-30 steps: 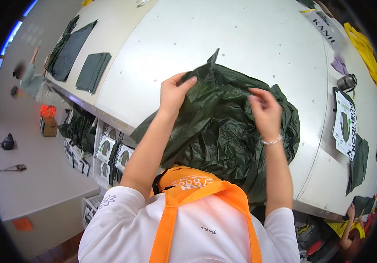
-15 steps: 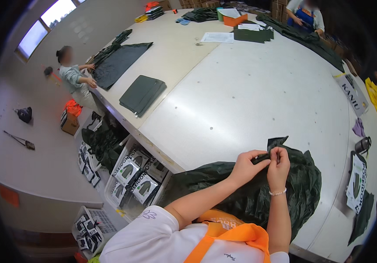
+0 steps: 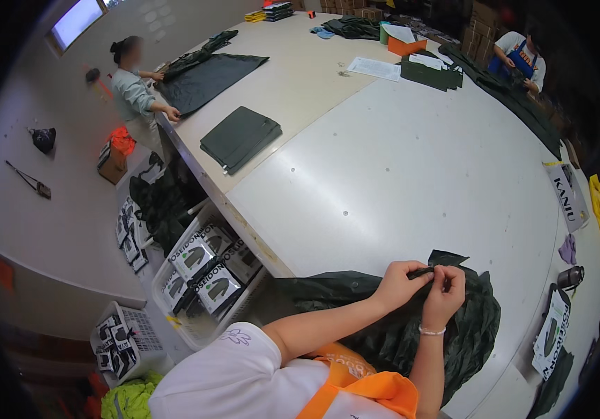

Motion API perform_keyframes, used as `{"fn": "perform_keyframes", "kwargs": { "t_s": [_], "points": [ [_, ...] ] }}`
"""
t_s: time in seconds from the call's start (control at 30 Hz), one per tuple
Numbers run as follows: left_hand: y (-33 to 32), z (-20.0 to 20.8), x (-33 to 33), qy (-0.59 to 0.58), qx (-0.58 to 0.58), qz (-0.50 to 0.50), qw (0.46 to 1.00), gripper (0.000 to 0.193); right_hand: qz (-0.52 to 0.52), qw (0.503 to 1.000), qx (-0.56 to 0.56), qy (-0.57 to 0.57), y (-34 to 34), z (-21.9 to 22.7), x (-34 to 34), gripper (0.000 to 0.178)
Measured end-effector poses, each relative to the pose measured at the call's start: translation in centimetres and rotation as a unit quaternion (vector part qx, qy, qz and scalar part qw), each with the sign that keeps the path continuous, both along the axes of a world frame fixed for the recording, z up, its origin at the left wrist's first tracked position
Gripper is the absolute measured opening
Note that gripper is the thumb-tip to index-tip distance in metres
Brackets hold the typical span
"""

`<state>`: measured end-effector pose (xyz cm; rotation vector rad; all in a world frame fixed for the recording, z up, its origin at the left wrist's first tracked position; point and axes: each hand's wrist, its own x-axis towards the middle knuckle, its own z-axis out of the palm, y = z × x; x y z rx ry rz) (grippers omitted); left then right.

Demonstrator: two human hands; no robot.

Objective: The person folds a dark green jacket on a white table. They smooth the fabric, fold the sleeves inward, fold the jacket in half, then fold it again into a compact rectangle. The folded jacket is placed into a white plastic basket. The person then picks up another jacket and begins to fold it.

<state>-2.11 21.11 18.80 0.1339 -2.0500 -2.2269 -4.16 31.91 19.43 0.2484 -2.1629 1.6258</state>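
Note:
A crumpled dark green waterproof garment [image 3: 390, 349] lies spread over the near table edge, under both my forearms. My left hand [image 3: 406, 281] pinches a narrow dark edge of it between thumb and fingers. Right beside it, my right hand [image 3: 445, 288] is closed on the same edge, its fingertips almost touching the left thumb. A loose flap [image 3: 448, 258] of the garment sticks up just beyond the hands. The exact detail between my fingertips is too small to make out.
A neat stack of folded dark green garments [image 3: 241, 140] lies farther left on the white table [image 3: 356, 174]. Beside the left edge stands a white basket [image 3: 187, 334] of packaged garments. One person [image 3: 136, 91] handles green fabric at far left; another [image 3: 520, 61] stands far right.
The whole view has shifted, so my hands appear lower in it. Both hands still pinch the garment edge close together. The person at far right has brought both hands together in front.

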Motion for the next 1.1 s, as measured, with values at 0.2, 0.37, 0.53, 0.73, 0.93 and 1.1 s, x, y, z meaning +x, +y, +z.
{"fn": "perform_keyframes", "kwargs": {
  "t_s": [0.2, 0.37, 0.53, 0.73, 0.93, 1.1],
  "points": [
    [-0.4, -0.9, 0.0, -0.058, 0.124, 0.022, 0.99, 0.018, -0.009, 1.0, -0.013, -0.015, 0.6, -1.4, -0.1, 0.012],
    [-0.3, -0.9, -0.8, -0.059, 0.21, 0.031, 0.975, 0.018, 0.039, 0.993, -0.034, -0.109, 2.8, -1.7, 0.4, 0.025],
    [-0.3, 0.5, -0.2, -0.097, 0.281, 0.059, 0.953, 0.016, 0.028, 0.997, 0.018, -0.066, 4.2, -1.2, 1.0, 0.028],
    [0.0, 1.0, 0.5, -0.11, 0.288, 0.058, 0.95, 0.012, 0.053, 0.996, 0.069, -0.012, 3.1, 0.3, 1.6, 0.022],
    [0.1, 0.9, 0.7, -0.073, 0.247, 0.041, 0.965, 0.012, 0.062, 0.993, 0.089, 0.039, 1.8, 0.9, 1.6, 0.022],
    [-0.2, 0.9, 0.7, -0.069, 0.23, 0.027, 0.97, 0.014, 0.061, 0.995, 0.08, 0.025, 1.6, 1.2, 1.5, 0.02]
  ]
}}
